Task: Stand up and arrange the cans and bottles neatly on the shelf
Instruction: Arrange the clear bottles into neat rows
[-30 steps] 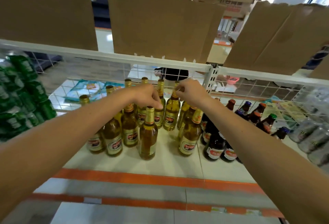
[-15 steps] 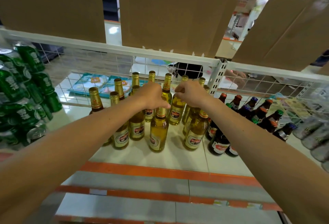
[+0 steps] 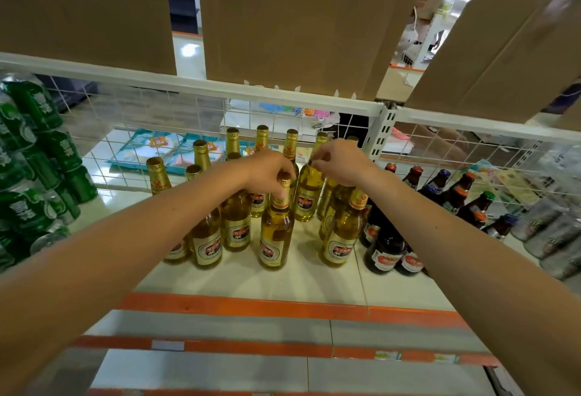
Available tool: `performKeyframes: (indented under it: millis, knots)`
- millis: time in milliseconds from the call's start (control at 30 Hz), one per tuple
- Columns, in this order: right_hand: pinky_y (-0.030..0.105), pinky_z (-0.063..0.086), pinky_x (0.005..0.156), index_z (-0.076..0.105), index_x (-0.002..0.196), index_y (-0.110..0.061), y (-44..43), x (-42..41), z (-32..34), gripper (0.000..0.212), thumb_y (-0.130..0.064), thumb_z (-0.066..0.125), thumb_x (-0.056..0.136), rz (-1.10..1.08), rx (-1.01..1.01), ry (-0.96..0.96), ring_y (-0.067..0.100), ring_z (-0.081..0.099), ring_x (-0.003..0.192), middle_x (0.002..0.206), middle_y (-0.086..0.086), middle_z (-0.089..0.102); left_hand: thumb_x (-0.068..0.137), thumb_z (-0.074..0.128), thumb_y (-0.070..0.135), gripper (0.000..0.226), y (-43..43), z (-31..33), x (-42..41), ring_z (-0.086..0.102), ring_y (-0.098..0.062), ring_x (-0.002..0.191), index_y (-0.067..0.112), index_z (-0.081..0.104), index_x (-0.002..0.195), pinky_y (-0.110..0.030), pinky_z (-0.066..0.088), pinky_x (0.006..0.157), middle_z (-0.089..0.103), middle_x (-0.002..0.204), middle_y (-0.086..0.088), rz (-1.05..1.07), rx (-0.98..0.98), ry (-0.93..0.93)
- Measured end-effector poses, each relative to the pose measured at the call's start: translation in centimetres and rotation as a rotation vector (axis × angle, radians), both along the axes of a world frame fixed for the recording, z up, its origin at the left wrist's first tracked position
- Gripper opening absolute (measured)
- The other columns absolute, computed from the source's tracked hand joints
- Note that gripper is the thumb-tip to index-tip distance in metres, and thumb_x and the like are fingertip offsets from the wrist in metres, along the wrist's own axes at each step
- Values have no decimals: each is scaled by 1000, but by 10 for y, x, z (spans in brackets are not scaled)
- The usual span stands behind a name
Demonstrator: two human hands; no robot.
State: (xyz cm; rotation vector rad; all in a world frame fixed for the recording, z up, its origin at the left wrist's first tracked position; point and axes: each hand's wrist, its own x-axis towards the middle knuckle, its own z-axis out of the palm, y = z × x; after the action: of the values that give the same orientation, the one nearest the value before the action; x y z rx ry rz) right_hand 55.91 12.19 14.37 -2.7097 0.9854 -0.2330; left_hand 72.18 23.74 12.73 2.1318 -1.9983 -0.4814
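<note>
Pinching necks: left hand (image 3: 269, 172) holds the front bottle (image 3: 276, 232), right hand (image 3: 343, 163) the rear bottle (image 3: 309, 196) at one o'clock; likely heavy, breakable glass, so necks suit.

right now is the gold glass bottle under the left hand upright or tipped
Upright: gold glass bottle stands base-down on the white shelf, left hand gripping its top.
</note>
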Motion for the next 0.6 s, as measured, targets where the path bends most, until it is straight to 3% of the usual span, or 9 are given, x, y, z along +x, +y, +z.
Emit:
performKeyframes:
  millis: [133,267,400,533,600]
  knots:
    - [33,53,84,70,118,-16,-6,0,5,28,-30,58,97,-3,-4,-22,17,64,99,118,3,68,78,82,27,50,-5,-1,3,60,-18,108,17,67,124,-30,50,88,65,122,-2,1,-65,36]
    - [39,56,85,71,114,-17,-18,1,8,25,-30,61,96,-11,2,-37,17,66,95,113,2,70,77,82,31,41,-27,2,-10,60,-16,82,9,72,111,-28,48,69,68,92,-2,42,-92,18]
    - [44,56,86,71,112,-17,-37,-3,13,23,-30,62,95,-4,24,-70,19,68,93,110,2,70,76,83,33,34,-55,2,-23,60,-18,75,8,73,97,-31,49,66,60,73,3,76,-100,4]
    - [33,50,83,71,113,-14,-57,-15,15,25,-27,60,96,2,1,-84,17,63,95,113,4,69,75,83,34,28,-78,5,-32,58,-19,73,17,61,73,-32,49,65,56,70,3,100,-123,-42]
    - [28,45,80,71,114,-14,-65,-19,13,25,-27,60,96,-4,-3,-74,15,59,95,114,3,69,75,83,34,31,-87,6,-35,53,-19,69,15,59,72,-30,42,57,50,65,5,113,-128,-47]
